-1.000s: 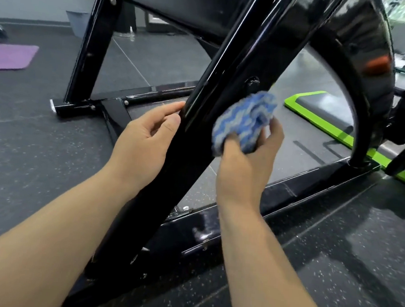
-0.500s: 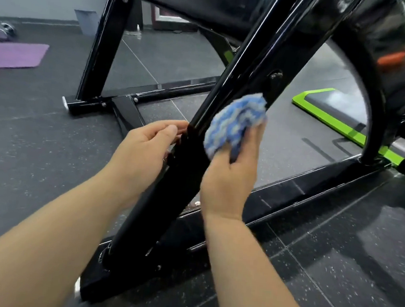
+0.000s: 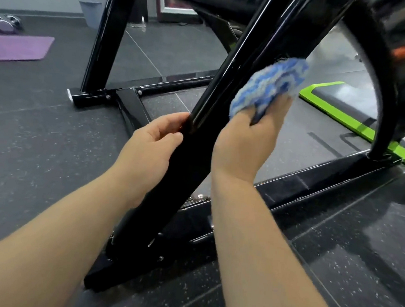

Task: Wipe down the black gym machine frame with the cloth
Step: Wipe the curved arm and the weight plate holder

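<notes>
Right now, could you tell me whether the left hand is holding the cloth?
No, the right hand grips the blue cloth; the left hand holds only the black frame.

Close head view, down onto frame (image 3: 196,157)

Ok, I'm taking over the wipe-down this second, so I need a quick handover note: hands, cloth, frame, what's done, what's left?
Left hand grips the slanted frame bar at its left edge.
Right hand holds the bunched blue cloth against the bar's right side, farther up than the left hand.
Done: unclear; no wiped patch shows.
Left, likely: the rest of the bar, the base rail, the rear upright.
</notes>
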`<state>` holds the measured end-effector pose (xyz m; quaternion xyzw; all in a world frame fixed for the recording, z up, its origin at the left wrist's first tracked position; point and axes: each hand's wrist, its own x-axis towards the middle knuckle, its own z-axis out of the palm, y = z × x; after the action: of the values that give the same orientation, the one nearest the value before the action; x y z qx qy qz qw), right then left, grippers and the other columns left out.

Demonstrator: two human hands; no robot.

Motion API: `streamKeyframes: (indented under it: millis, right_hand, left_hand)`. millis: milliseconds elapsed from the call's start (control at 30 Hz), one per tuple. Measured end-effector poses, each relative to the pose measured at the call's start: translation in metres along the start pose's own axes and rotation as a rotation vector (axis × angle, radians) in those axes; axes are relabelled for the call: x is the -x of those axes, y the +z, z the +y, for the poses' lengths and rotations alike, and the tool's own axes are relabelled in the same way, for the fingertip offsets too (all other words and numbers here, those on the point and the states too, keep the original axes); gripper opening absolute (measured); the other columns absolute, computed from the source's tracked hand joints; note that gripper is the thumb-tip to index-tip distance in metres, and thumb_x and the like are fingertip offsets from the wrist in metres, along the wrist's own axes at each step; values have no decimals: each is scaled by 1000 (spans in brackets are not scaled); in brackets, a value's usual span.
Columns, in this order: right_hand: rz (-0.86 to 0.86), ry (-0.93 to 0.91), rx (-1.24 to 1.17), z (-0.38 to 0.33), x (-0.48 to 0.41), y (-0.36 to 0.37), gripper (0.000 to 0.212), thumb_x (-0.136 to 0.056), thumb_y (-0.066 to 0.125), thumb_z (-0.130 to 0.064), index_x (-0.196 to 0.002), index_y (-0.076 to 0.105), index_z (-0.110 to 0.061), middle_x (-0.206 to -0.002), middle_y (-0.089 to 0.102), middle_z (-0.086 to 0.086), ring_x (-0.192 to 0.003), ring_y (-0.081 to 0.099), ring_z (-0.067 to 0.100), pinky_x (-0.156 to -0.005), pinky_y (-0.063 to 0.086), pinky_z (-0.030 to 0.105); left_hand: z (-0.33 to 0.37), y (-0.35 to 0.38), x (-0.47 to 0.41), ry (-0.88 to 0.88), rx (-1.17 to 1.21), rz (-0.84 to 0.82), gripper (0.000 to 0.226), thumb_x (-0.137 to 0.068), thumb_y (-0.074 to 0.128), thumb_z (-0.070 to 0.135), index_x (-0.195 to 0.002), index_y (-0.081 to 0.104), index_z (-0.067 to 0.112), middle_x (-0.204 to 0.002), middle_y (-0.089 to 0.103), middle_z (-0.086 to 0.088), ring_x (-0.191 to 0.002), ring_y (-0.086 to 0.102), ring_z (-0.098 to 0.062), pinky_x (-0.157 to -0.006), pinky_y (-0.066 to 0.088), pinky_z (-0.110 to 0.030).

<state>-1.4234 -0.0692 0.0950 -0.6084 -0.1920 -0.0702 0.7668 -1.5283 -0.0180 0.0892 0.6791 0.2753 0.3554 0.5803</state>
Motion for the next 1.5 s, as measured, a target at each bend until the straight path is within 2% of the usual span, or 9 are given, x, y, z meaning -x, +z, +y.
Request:
streamKeyframes:
  millis: [167,300,433,633,867,1067,1200,1300,1500]
  right_hand:
    - [-244,-71,61,29,96,8,72,-91,42,-12,-146,12,-47,-161,-2,-8,-147,-6,4,-121,9,35]
    - [-122,4,26,14,28,-8,57,-98,41,-15,-145,23,-40,-159,15,-8,-146,11,3,-118,10,18]
    - [-33,130,22,15,10,-5,51,-100,37,-26,-150,30,-25,-156,31,-6,-143,27,8,-118,23,32]
    - [-235,284,96,41,99,-2,58,-97,39,-18,-152,21,-20,-161,10,-3,-139,4,-9,-110,3,4]
    - [-20,112,40,21,32,3,57,-100,40,-14,-152,19,-22,-161,16,-4,-146,14,7,-118,13,22]
    - [-182,241,75,49,107,0,61,-91,38,-19,-151,23,-24,-157,25,-3,-145,20,7,-119,19,32]
    - [-55,211,20,23,40,-8,48,-100,40,-12,-145,36,-27,-141,49,-10,-128,45,3,-106,33,14]
    - [43,236,-62,14,-6,-4,30,-101,39,-19,-124,56,-25,-107,65,-14,-86,59,-4,-72,43,4]
    - [-298,919,-48,69,49,-19,33,-102,38,-26,-70,47,-22,-70,51,-8,-55,49,2,-52,41,15]
  left_hand:
    - [9,-4,-4,-71,86,9,43,-90,42,-10,-107,68,20,-96,75,6,-84,68,-5,-70,53,-17]
    - [9,-11,-7,-66,90,-22,41,-94,39,-7,-99,70,20,-94,74,9,-88,67,1,-70,51,-10]
    - [0,-12,-1,-48,63,-27,43,-94,41,-6,-99,70,25,-95,74,15,-89,65,6,-69,47,-6]
    - [2,-10,-4,-32,75,15,42,-93,42,-9,-99,68,22,-89,73,15,-85,66,7,-67,47,-7]
    - [-12,-10,3,-21,44,6,50,-90,41,-11,-102,68,29,-101,71,14,-93,65,5,-69,47,-8]
    - [-14,-16,-4,-32,6,47,47,-90,42,-10,-95,70,28,-92,73,14,-80,64,6,-68,46,-7]
    - [-18,-12,-2,-28,-3,71,48,-90,43,-8,-95,70,32,-94,73,14,-85,65,2,-71,47,-10]
    - [-20,-8,5,-31,-35,81,50,-90,44,-7,-99,67,37,-99,71,20,-96,64,4,-80,48,-13]
    - [-18,-2,7,-9,-97,138,48,-88,44,-3,-100,67,38,-101,71,17,-100,65,-7,-97,50,-39]
